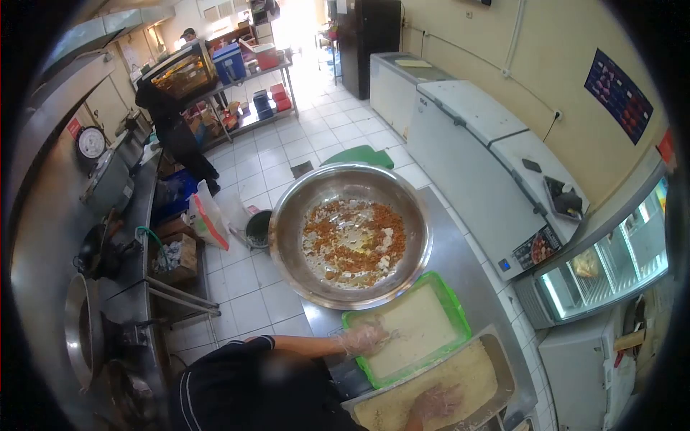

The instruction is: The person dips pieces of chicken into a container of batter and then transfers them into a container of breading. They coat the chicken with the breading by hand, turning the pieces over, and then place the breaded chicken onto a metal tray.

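Observation:
My left hand (364,338), in a clear plastic glove, reaches over the near side of a bright green tray (461,314). Its fingertips dip into a pale, creamy-white liquid (422,323), so what they hold, if anything, is hidden. My right hand (437,402) lies with fingers spread on pale yellowish powder (471,377) in a long metal pan (504,363). Beyond the green tray stands a large steel bowl (284,248). Reddish-brown crumbly bits, white clumps and a little yellowish liquid (352,241) cover its bottom.
Steel table (460,244) bears the bowl and trays. Chest freezers (460,158) line the right wall, near a glass-front fridge (611,251). Woks (83,323) and burners stand left. Farther back, a person in black (172,122) stands near a display case (180,72).

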`<state>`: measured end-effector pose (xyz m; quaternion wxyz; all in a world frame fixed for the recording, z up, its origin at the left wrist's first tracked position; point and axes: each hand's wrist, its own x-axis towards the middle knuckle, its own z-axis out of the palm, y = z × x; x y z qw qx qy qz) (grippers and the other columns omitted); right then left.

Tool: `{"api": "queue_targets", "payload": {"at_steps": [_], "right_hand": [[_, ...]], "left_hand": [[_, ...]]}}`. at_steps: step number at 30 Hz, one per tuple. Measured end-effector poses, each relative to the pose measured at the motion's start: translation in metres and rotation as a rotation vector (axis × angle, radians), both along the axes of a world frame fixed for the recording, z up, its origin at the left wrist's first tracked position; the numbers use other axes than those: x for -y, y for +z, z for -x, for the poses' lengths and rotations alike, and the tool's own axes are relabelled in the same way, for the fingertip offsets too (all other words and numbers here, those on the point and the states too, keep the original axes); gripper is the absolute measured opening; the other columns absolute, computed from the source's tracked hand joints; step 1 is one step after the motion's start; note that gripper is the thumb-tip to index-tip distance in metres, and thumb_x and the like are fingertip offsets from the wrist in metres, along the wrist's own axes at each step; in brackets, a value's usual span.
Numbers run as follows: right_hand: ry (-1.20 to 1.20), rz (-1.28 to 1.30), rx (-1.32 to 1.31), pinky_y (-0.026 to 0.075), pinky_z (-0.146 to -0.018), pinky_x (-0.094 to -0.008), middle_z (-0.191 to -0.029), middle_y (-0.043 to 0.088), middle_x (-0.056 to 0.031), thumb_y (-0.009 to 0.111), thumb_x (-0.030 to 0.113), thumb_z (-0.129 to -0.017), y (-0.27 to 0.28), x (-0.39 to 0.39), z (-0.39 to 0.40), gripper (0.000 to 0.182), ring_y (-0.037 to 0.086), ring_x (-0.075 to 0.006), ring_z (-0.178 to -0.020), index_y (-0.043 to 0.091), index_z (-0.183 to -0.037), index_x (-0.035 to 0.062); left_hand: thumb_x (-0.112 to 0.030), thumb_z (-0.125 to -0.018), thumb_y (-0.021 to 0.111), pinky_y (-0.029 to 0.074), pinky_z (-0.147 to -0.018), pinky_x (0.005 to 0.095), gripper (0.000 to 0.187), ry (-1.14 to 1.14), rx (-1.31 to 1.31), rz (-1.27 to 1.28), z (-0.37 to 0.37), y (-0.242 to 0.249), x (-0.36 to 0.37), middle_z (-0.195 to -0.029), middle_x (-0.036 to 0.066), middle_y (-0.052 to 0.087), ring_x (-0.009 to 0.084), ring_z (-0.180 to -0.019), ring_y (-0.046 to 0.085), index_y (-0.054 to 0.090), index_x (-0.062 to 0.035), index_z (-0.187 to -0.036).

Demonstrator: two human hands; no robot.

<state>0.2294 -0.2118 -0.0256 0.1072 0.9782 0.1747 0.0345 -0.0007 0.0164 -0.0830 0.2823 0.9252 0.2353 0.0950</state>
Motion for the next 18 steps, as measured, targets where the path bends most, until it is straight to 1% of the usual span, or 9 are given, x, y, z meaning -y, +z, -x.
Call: {"api": "queue_targets", "payload": {"at_steps": [4,7,10,11,12,13,14,16,18], "right_hand": [[0.112,-0.028,0.075,0.037,-0.111,-0.0557,-0.155,0.043,-0.021,0.041,0.052,-0.105,0.016,-0.009,-0.01,0.065,0.043,-0.0404,-0.14,0.038,-0.157,0.0121],[0.293,0.023,0.187,0.036,-0.112,-0.0567,-0.153,0.046,-0.0207,0.043,0.051,-0.105,-0.005,-0.005,-0.016,0.064,0.043,-0.0409,-0.14,0.041,-0.154,0.0091],[0.451,-0.217,0.566,0.034,-0.116,-0.0573,-0.152,0.048,-0.0197,0.045,0.046,-0.107,-0.068,0.01,-0.026,0.06,0.045,-0.0418,-0.14,0.046,-0.15,0.0046],[0.443,-0.274,0.675,0.032,-0.118,-0.0574,-0.153,0.047,-0.0192,0.046,0.044,-0.107,-0.097,0.011,-0.033,0.059,0.044,-0.0422,-0.141,0.046,-0.15,0.0034],[0.374,-0.381,0.599,0.031,-0.119,-0.0566,-0.157,0.044,-0.0185,0.043,0.042,-0.109,-0.129,0.018,-0.036,0.058,0.043,-0.0416,-0.143,0.043,-0.153,0.0046],[0.385,-0.31,0.537,0.03,-0.12,-0.056,-0.159,0.041,-0.0189,0.039,0.041,-0.11,-0.123,0.027,-0.033,0.058,0.041,-0.0403,-0.145,0.039,-0.156,0.0057],[0.312,-0.064,0.644,0.032,-0.119,-0.0551,-0.157,0.043,-0.0209,0.036,0.04,-0.111,-0.084,0.019,-0.019,0.056,0.044,-0.0408,-0.143,0.037,-0.158,0.0082],[0.243,-0.205,0.341,0.023,-0.122,-0.0566,-0.159,0.037,-0.0239,0.046,0.044,-0.105,-0.062,0.03,0.012,0.064,0.034,-0.0417,-0.147,0.036,-0.159,0.0098],[0.206,-0.349,0.108,0.017,-0.122,-0.0581,-0.161,0.032,-0.0255,0.053,0.047,-0.101,-0.06,0.033,0.012,0.071,0.027,-0.0422,-0.15,0.035,-0.159,0.0103]], "left_hand": [[-0.019,-0.082,0.062,0.051,-0.062,0.0512,0.038,0.143,-0.075,0.056,-0.009,0.033,0.001,-0.081,0.019,0.063,0.0374,-0.078,0.066,0.064,-0.0076,-0.118],[-0.018,-0.083,0.061,0.052,-0.056,0.0448,0.041,0.071,0.106,-0.27,-0.005,0.015,0.001,-0.081,0.015,0.064,0.0306,-0.074,0.066,0.062,-0.0032,-0.121],[-0.014,-0.087,0.061,0.053,-0.055,0.0349,0.032,0.026,-0.071,-0.495,0.001,-0.043,0.006,-0.085,0.008,0.064,0.0199,-0.073,0.064,0.063,-0.0045,-0.118],[-0.015,-0.09,0.062,0.052,-0.053,0.0318,0.027,-0.031,-0.201,-0.908,0.006,-0.032,0.018,-0.081,0.005,0.062,0.0165,-0.068,0.061,0.064,-0.0069,-0.115],[-0.016,-0.092,0.063,0.05,-0.05,0.0287,0.021,-0.084,-0.266,-1.334,0.006,-0.005,0.003,-0.078,0.001,0.06,0.0132,-0.064,0.058,0.065,-0.0093,-0.112],[-0.017,-0.092,0.063,0.05,-0.051,0.0309,0.016,-0.101,-0.178,-1.273,0.002,0.001,-0.005,-0.076,0.003,0.06,0.016,-0.062,0.059,0.064,-0.0097,-0.106],[-0.017,-0.092,0.064,0.051,-0.051,0.0331,0.012,-0.117,-0.05,-0.918,0.004,0.007,-0.006,-0.074,0.004,0.06,0.0188,-0.061,0.06,0.064,-0.0101,-0.101],[-0.019,-0.092,0.065,0.051,-0.052,0.0374,0.009,-0.077,0.123,-0.36,-0.004,0.02,-0.007,-0.07,0.008,0.061,0.0245,-0.059,0.061,0.062,-0.0108,-0.09],[-0.02,-0.09,0.066,0.052,-0.056,0.0429,0.013,0.044,0.098,-0.217,-0.017,0.046,-0.002,-0.071,0.013,0.062,0.031,-0.061,0.063,0.062,-0.009,-0.084]]}}
